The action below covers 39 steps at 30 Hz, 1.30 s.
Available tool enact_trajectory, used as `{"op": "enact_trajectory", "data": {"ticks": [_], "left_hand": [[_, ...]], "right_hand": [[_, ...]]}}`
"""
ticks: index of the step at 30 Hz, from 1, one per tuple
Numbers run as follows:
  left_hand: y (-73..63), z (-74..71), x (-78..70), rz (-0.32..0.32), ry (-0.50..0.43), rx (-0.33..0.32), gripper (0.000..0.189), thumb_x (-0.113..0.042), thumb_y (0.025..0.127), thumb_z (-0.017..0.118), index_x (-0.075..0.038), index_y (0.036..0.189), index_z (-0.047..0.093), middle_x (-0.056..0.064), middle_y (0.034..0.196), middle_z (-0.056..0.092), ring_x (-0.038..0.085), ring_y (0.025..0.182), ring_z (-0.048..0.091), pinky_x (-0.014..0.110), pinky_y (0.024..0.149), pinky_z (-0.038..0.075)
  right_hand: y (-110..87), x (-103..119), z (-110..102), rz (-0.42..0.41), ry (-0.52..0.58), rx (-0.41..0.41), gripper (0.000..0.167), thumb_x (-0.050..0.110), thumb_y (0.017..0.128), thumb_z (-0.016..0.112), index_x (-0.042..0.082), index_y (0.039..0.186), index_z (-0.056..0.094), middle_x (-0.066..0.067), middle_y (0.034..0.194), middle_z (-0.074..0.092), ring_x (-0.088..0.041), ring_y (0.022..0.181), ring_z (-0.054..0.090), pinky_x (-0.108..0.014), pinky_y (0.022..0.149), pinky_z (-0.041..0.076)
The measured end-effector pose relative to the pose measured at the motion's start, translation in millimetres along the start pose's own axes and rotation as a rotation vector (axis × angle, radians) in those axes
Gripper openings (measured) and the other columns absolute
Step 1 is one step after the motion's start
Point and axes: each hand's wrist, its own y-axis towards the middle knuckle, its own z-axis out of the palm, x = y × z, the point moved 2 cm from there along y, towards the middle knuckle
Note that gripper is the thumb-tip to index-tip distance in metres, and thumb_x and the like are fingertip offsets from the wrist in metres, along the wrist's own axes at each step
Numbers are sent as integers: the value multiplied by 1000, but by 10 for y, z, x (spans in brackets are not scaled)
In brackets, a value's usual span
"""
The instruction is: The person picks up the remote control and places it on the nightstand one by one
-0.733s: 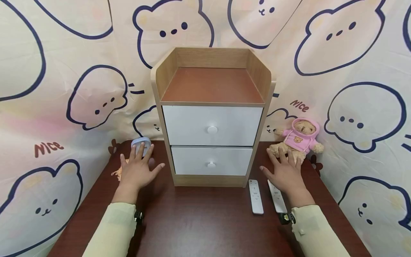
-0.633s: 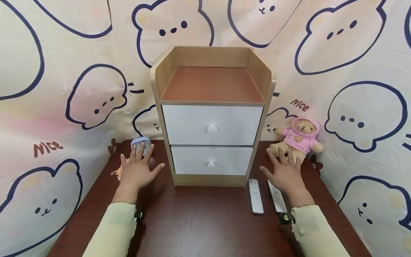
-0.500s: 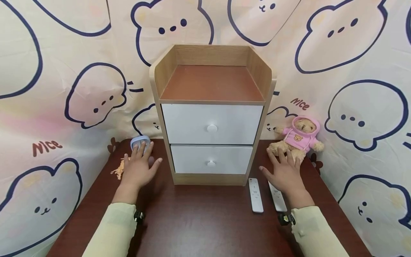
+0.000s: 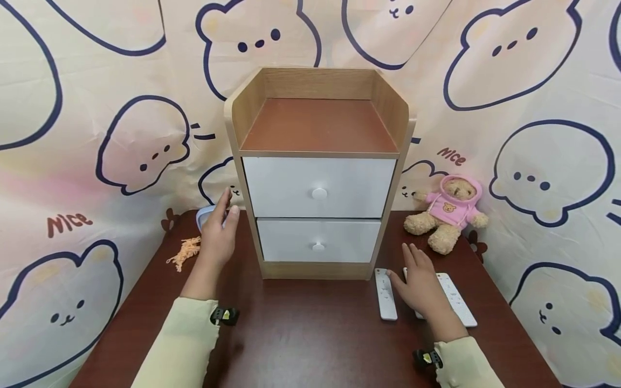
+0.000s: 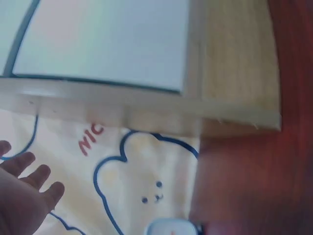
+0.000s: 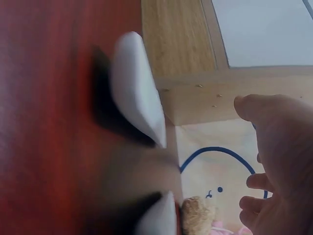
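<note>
My left hand [image 4: 217,240] is raised beside the left side of the small cabinet [image 4: 317,270], thumb and fingers extended and holding nothing. Partly hidden behind it is a light-blue-rimmed container [image 4: 204,215]. An orange, stringy bundle [image 4: 184,252] lies left of the wrist. My right hand [image 4: 421,283] hovers with extended fingers over white, flat objects, gripping none. One is a slim white remote control [image 4: 386,299] to its left; another white, flat piece [image 4: 457,302] shows at its right. The hand hides whether the parts beneath it belong together. Both hands also appear in their wrist views.
The cabinet has an upper white drawer [image 4: 281,186] and a lower white drawer [image 4: 281,240], both closed, with round knobs. A teddy bear [image 4: 451,210] in a pink hoodie sits at the back right of the dark table [image 4: 310,334]. A patterned curtain [image 4: 548,161] surrounds the table.
My left hand has lifted and turned edge-on, moving right toward the cabinet. My right hand has drawn back from the teddy bear toward me, uncovering its legs and the rightmost white piece.
</note>
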Motion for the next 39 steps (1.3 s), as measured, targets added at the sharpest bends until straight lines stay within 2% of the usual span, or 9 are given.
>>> {"op": "enact_trajectory", "data": {"ticks": [6, 12, 17, 20, 24, 27, 31, 35, 39], "left_hand": [[61, 101, -140, -4, -160, -21, 65, -42, 117, 45, -22, 175, 26, 11, 177, 36, 32, 164, 32, 53, 132, 28], [69, 223, -216, -30, -315, -42, 64, -40, 116, 49, -22, 174, 30, 6, 179, 30, 25, 167, 22, 53, 135, 22], [59, 340, -252, -44, -456, -93, 66, -35, 114, 54, -13, 172, 32, 6, 179, 29, 19, 167, 22, 49, 135, 23], [58, 426, -273, -26, -559, -130, 64, -29, 114, 56, -7, 170, 35, 9, 177, 34, 17, 165, 26, 43, 134, 26], [56, 522, -293, 5, -663, -189, 55, -21, 113, 58, -3, 164, 47, 11, 165, 51, 17, 153, 44, 28, 123, 40], [46, 551, -296, 7, -686, -235, 49, -20, 112, 61, -4, 157, 57, 7, 153, 62, 13, 143, 53, 22, 111, 47], [28, 568, -302, -2, -688, -274, 45, -21, 110, 65, -3, 152, 63, 1, 141, 68, 12, 132, 59, 21, 103, 51], [17, 584, -306, -4, -698, -297, 44, -19, 108, 68, -3, 149, 65, -1, 133, 71, 14, 126, 62, 21, 99, 53], [9, 596, -307, 3, -709, -309, 44, -17, 108, 69, -3, 149, 65, -1, 134, 71, 14, 129, 61, 21, 101, 52]], "right_hand": [[-136, 14, 143, 55, 34, -6, 91, 38, 105, 70, -9, 168, 25, -37, 169, 32, -57, 156, 31, -71, 124, 32], [-269, 108, 193, 116, 54, -30, 93, 41, 103, 74, -11, 166, 30, -39, 162, 42, -56, 151, 40, -69, 119, 39], [-383, 208, 225, 156, 74, -43, 92, 40, 101, 77, -13, 163, 34, -39, 159, 46, -57, 149, 44, -68, 120, 40], [-447, 246, 261, 174, 78, -53, 92, 42, 100, 78, -14, 161, 37, -39, 156, 49, -56, 147, 47, -67, 118, 42], [-518, 274, 316, 190, 72, -68, 94, 45, 97, 80, -16, 158, 42, -40, 151, 54, -56, 143, 52, -67, 115, 45], [-551, 289, 357, 190, 55, -81, 94, 46, 95, 82, -17, 155, 45, -41, 147, 57, -56, 139, 56, -66, 113, 47], [-582, 308, 387, 195, 22, -76, 94, 48, 95, 82, -18, 151, 48, -40, 142, 60, -56, 134, 59, -65, 110, 49], [-606, 333, 404, 205, 2, -48, 93, 49, 94, 83, -19, 148, 51, -40, 139, 62, -55, 132, 61, -64, 108, 50], [-630, 352, 431, 213, -6, -39, 92, 48, 92, 85, -19, 146, 53, -39, 136, 64, -53, 129, 63, -63, 106, 52]]}}
